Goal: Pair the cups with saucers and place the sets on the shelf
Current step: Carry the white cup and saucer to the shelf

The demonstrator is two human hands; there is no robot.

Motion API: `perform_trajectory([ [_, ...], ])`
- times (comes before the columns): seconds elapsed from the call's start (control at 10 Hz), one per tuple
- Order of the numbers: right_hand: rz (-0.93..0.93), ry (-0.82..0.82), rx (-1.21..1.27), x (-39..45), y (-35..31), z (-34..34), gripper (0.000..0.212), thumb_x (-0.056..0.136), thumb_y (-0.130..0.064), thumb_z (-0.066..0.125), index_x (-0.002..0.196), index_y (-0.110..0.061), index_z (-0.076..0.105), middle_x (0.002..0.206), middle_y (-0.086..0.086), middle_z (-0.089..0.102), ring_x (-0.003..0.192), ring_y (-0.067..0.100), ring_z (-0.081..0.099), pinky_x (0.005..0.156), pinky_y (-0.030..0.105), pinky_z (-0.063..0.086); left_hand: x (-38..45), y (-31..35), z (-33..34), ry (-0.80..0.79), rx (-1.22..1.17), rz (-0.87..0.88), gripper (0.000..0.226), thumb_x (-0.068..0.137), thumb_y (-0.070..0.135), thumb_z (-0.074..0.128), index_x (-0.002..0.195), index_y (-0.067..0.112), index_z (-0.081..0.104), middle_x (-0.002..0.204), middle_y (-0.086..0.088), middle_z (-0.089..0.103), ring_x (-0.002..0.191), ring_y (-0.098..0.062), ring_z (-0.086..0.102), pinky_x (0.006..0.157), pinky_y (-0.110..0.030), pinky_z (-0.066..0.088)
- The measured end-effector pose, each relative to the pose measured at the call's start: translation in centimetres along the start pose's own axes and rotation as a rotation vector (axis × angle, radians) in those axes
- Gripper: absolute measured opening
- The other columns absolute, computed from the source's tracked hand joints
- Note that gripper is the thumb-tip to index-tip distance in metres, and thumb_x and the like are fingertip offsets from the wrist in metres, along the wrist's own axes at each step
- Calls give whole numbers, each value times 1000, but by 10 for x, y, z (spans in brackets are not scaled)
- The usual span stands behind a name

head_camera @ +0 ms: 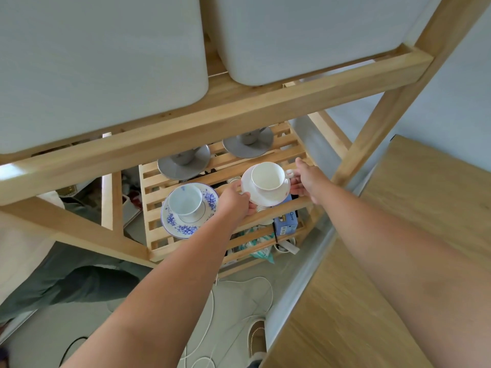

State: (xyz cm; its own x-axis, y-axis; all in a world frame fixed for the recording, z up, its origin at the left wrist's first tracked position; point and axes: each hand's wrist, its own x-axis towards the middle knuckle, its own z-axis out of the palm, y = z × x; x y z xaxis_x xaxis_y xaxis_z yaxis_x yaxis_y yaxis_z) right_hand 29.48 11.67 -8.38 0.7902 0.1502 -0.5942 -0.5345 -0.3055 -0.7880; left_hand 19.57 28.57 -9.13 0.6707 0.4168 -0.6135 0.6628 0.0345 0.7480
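Note:
A white cup [267, 179] stands on a white saucer [282, 192] over the slatted wooden shelf [186, 241]. My left hand [235, 201] grips the saucer's left rim and my right hand [308, 180] holds its right rim by the cup's handle. Whether the saucer touches the slats I cannot tell. To the left, a white cup [185, 200] sits on a blue-flowered saucer [186, 229]. Two grey cup-and-saucer sets, one at the left [183, 163] and one at the right [248, 146], stand at the back, partly hidden by the upper rail.
Two white bins [101, 54] fill the tier above, behind a wooden rail [239, 115]. A wooden tabletop [398, 235] lies at the right. Below the slats are a blue box [285, 224] and clutter. White cables [239, 301] and a shoe [256, 337] lie on the floor.

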Motion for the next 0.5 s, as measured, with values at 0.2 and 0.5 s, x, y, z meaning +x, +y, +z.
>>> perform_trajectory([
  [0.2,-10,31,24,6,-3,2,52,97,-49,35,93,-10,70,76,6,67,69,19,61,73,31,56,10,2,5,31,-19,-2,49,96,11,51,141,31,44,80,-9,73,65,-17,67,78,-44,62],
  [0.5,-70,31,33,7,0,-2,51,97,-48,38,108,-7,66,88,6,66,77,19,62,87,37,55,0,5,7,62,61,64,54,97,21,55,147,29,38,85,-8,75,69,-19,71,69,-37,63],
])
